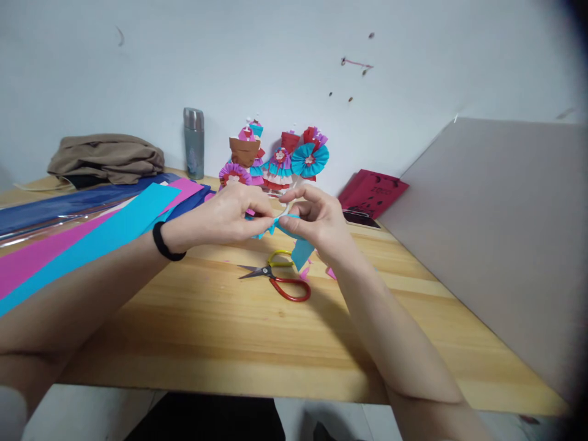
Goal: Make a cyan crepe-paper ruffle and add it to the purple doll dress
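- Turquoise crepe-paper strip [302, 252]: I pinch it between the fingertips of my left hand [229, 214] and right hand [324, 223], above the middle of the worktop [206, 343].
- Pale, grained wood under me; a white wall [275, 55] behind its back edge, a grey panel [496, 214] along its right edge.
- Near the back edge, a thermos flask [194, 144]; brown cloth [105, 156] heaped toward the back left corner.
- Scissors [265, 270] lie open toward the front edge.
- My strip is ruffled at my fingertips, its smoother end hanging below my right hand.
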Motion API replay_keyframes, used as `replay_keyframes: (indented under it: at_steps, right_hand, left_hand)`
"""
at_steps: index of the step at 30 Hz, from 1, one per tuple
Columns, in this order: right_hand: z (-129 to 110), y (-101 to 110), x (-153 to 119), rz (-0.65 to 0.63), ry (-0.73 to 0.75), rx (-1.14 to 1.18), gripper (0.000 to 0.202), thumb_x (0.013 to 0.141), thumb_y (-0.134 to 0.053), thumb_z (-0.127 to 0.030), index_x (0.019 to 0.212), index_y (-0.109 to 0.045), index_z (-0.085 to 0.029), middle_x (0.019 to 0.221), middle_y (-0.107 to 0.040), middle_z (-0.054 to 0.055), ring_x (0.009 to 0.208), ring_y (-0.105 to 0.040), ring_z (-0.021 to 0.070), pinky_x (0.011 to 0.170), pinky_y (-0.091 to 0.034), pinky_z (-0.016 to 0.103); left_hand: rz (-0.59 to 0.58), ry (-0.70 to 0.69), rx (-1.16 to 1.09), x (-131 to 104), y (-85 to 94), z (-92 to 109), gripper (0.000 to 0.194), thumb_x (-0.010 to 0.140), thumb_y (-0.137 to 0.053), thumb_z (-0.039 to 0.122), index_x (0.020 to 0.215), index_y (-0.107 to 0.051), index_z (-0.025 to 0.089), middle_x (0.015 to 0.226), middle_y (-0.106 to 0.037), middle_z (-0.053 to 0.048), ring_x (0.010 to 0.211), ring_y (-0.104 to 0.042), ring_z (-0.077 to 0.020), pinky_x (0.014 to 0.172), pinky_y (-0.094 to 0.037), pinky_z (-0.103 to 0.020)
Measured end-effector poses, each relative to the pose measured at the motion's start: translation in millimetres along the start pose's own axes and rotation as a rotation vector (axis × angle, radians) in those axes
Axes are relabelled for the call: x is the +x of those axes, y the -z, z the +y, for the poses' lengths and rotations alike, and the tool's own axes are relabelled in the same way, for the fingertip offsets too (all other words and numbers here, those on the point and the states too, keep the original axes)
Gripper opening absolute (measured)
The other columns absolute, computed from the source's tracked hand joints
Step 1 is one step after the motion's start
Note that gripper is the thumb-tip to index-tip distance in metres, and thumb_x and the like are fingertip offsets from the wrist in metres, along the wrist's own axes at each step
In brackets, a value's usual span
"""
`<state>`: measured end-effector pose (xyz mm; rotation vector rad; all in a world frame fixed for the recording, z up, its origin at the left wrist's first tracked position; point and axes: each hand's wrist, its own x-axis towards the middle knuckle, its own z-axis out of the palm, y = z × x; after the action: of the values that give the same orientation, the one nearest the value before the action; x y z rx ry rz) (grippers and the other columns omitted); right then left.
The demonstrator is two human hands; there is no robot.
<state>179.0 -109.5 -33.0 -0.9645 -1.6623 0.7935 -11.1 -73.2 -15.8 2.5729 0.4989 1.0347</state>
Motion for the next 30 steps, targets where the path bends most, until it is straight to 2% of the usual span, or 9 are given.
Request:
replay_keyframes:
  at_steps: [3, 6, 10, 13, 16, 19, 23, 26, 30]
  right_hand:
    - [1, 1, 0, -0.079, -0.046, 0.003, 0.015, 0.067, -0.073, -0.028, 0.074, -0.064, -0.018, 0.058, -0.057, -0.004, 0.052, -0.046, 0.0082, 0.050, -0.034, 0.023]
    - [5, 3, 2, -0.002, -0.093, 0.035, 0.018, 0.067, -0.075, -0.031, 0.071, -0.065, -0.018, 0.055, -0.055, -0.004, 0.049, -0.043, 0.0072, 0.047, -0.030, 0.022]
    - [7, 4, 6, 0.185, -0.134, 0.150, 0.021, 0.063, -0.077, -0.033, 0.069, -0.063, -0.019, 0.051, -0.051, -0.006, 0.044, -0.037, 0.0059, 0.042, -0.026, 0.021]
    - [5, 2, 8, 0.278, -0.144, 0.260, 0.022, 0.059, -0.077, -0.031, 0.065, -0.061, -0.018, 0.051, -0.051, -0.006, 0.043, -0.037, 0.0052, 0.040, -0.025, 0.020]
    - [4, -2, 8, 0.315, -0.154, 0.353, 0.022, 0.057, -0.077, -0.030, 0.064, -0.060, -0.018, 0.050, -0.051, -0.006, 0.041, -0.036, 0.0043, 0.039, -0.024, 0.019]
    - [3, -6, 6, 0.318, -0.170, 0.390, 0.023, 0.056, -0.078, -0.029, 0.065, -0.061, -0.018, 0.049, -0.051, -0.007, 0.041, -0.036, 0.0040, 0.038, -0.024, 0.019]
    - [2, -11, 4, 0.285, -0.155, 0.371, 0.022, 0.057, -0.078, -0.030, 0.065, -0.061, -0.018, 0.050, -0.054, -0.006, 0.041, -0.038, 0.0042, 0.038, -0.025, 0.019]
    - [4, -12, 5, 0.282, -0.131, 0.351, 0.022, 0.058, -0.078, -0.031, 0.065, -0.061, -0.018, 0.049, -0.052, -0.007, 0.041, -0.039, 0.0044, 0.039, -0.025, 0.020]
    - [8, -11, 7, 0.339, -0.101, 0.282, 0.022, 0.058, -0.076, -0.032, 0.068, -0.061, -0.019, 0.047, -0.050, -0.008, 0.041, -0.039, 0.0057, 0.039, -0.026, 0.020]
  left_hand:
    - [-0.106, -0.053, 0.001, 0, 0.5, -10, 0.020, 0.085, -0.057, 0.023, 0.067, -0.067, 0.020, 0.063, -0.064, 0.002, 0.065, -0.057, -0.0118, 0.063, -0.043, -0.025]
    - [-0.040, -0.059, 0.025, 0, 0.1, -17, 0.018, 0.087, -0.058, 0.028, 0.078, -0.071, 0.020, 0.078, -0.071, -0.002, 0.074, -0.061, -0.0145, 0.069, -0.048, -0.028]
    - [0.359, -0.067, 0.127, -2, -3.7, -9, 0.016, 0.083, -0.067, 0.036, 0.086, -0.071, 0.021, 0.096, -0.071, -0.006, 0.096, -0.063, -0.0209, 0.086, -0.049, -0.035]
    - [0.580, 0.024, 0.111, -6, -12.3, 2, 0.030, 0.086, -0.062, 0.039, 0.064, -0.061, 0.020, 0.071, -0.062, -0.004, 0.076, -0.058, -0.0174, 0.074, -0.048, -0.033]
    - [0.384, 0.267, -0.145, -9, -27.9, 6, 0.049, 0.086, -0.061, 0.045, 0.049, -0.043, 0.018, 0.051, -0.043, 0.002, 0.052, -0.043, -0.0100, 0.051, -0.034, -0.026]
    - [0.159, 0.468, -0.509, -8, -45.3, 5, 0.035, 0.082, -0.065, 0.045, 0.064, -0.058, 0.016, 0.054, -0.049, 0.003, 0.048, -0.044, -0.0078, 0.045, -0.033, -0.022]
    - [0.283, 0.496, -0.821, -7, -58.5, 2, 0.025, 0.074, -0.074, 0.037, 0.085, -0.063, 0.017, 0.061, -0.059, 0.003, 0.050, -0.051, -0.0087, 0.046, -0.042, -0.021]
    - [0.378, 0.465, -0.898, -7, -59.9, 2, 0.018, 0.074, -0.073, 0.031, 0.077, -0.062, 0.018, 0.057, -0.057, 0.003, 0.048, -0.049, -0.0074, 0.044, -0.040, -0.019]
    - [0.317, 0.512, -1.008, -8, -58.1, 4, 0.019, 0.078, -0.068, 0.027, 0.065, -0.058, 0.018, 0.054, -0.055, 0.003, 0.046, -0.049, -0.0067, 0.044, -0.041, -0.019]
